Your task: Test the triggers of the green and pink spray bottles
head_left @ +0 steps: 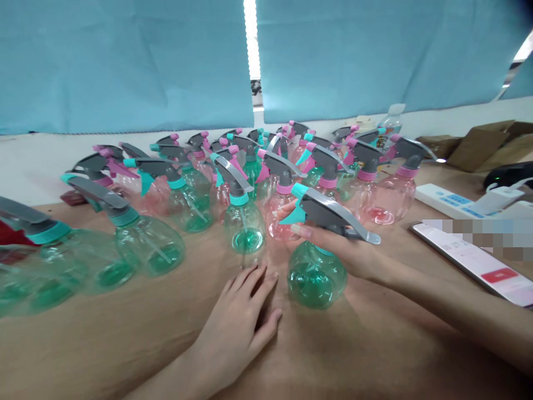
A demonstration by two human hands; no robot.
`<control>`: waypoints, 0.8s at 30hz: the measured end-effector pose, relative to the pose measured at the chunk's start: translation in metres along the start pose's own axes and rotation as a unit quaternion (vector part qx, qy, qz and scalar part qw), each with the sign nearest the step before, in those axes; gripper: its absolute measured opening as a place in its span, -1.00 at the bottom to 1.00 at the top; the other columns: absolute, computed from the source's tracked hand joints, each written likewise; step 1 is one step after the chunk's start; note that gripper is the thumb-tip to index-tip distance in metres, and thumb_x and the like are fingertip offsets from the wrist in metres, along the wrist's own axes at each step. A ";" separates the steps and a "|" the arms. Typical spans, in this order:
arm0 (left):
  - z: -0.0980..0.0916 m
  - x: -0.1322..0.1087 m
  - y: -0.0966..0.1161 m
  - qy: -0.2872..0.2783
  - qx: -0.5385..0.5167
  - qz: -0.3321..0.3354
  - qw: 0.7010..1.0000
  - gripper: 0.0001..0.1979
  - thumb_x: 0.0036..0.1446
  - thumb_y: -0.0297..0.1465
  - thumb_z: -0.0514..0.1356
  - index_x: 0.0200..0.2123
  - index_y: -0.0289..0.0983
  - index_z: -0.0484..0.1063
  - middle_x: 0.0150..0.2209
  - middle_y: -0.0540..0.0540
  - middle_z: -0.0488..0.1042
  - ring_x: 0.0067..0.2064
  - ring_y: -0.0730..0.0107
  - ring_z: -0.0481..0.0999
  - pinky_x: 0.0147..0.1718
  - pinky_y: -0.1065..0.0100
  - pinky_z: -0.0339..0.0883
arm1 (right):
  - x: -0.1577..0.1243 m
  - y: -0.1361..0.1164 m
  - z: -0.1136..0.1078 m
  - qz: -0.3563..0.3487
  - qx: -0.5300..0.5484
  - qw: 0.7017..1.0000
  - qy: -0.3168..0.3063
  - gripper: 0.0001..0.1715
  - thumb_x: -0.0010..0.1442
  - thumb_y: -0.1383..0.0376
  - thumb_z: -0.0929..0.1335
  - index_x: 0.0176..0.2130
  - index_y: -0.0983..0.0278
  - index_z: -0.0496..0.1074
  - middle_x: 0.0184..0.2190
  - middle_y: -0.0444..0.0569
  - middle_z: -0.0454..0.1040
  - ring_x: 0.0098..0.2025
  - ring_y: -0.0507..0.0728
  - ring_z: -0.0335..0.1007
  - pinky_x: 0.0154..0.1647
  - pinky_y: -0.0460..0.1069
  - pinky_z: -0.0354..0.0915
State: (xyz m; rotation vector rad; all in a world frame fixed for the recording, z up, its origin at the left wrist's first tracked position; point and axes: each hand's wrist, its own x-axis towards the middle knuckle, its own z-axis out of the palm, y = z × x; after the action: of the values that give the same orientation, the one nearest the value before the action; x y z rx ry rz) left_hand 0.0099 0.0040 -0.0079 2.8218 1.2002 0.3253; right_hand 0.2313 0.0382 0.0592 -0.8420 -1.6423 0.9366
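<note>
My right hand (353, 253) is closed around the grey trigger head of a green spray bottle (315, 276), which stands upright on the brown table (125, 339) in front of me. Its teal nozzle points left. My left hand (239, 319) lies flat on the table just left of that bottle, fingers stretched out and holding nothing. Behind them stand several more green spray bottles (244, 222) and pink spray bottles (281, 214) with grey triggers, filling the middle and left of the table.
A phone (478, 264) with a lit screen lies at the right, beside a white power strip (449, 201). Cardboard boxes (478, 145) sit at the far right. A blue cloth (125, 61) hangs behind the table.
</note>
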 end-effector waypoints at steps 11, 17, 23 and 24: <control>-0.001 0.000 0.001 0.001 -0.006 -0.001 1.000 -0.55 0.28 -0.28 0.07 0.20 -0.24 0.25 0.22 -0.21 0.27 0.22 0.00 0.22 0.11 -0.04 0.20 | -0.001 0.000 -0.001 -0.004 -0.025 1.000 0.000 -0.79 0.14 0.25 0.38 -0.45 0.22 0.28 -0.45 -0.19 0.28 -0.45 -0.01 0.18 -0.40 -0.05 0.19; -0.001 0.000 0.000 -0.003 -0.003 -0.003 1.000 -0.54 0.28 -0.27 0.07 0.21 -0.25 0.24 0.22 -0.22 0.28 0.22 0.00 0.22 0.12 -0.03 0.19 | -0.001 -0.002 0.001 -0.010 -0.027 1.000 0.008 -0.75 0.13 0.30 0.38 -0.51 0.23 0.24 -0.36 -0.17 0.35 -0.42 -0.01 0.20 -0.38 -0.04 0.20; -0.003 0.000 0.002 -0.009 -0.007 -0.005 1.000 -0.54 0.28 -0.27 0.08 0.20 -0.27 0.25 0.21 -0.24 0.28 0.22 -0.01 0.22 0.12 -0.03 0.19 | -0.002 0.002 0.001 0.005 -0.006 1.000 0.001 -0.91 0.15 0.27 0.37 -0.29 0.22 0.38 -0.34 -0.13 0.38 -0.36 0.03 0.27 -0.32 -0.02 0.24; -0.003 0.001 0.002 -0.011 -0.007 -0.004 1.000 -0.54 0.28 -0.27 0.08 0.20 -0.28 0.25 0.21 -0.24 0.28 0.23 -0.01 0.22 0.12 -0.03 0.19 | -0.002 0.003 0.001 0.001 -0.007 1.000 0.001 -0.92 0.15 0.27 0.37 -0.29 0.22 0.38 -0.36 -0.14 0.36 -0.37 0.03 0.25 -0.33 -0.02 0.23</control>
State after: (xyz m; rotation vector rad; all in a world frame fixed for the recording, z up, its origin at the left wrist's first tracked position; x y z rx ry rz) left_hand 0.0112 0.0028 -0.0044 2.7995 1.1996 0.2996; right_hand 0.2313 0.0371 0.0557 -0.8550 -1.6483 0.9262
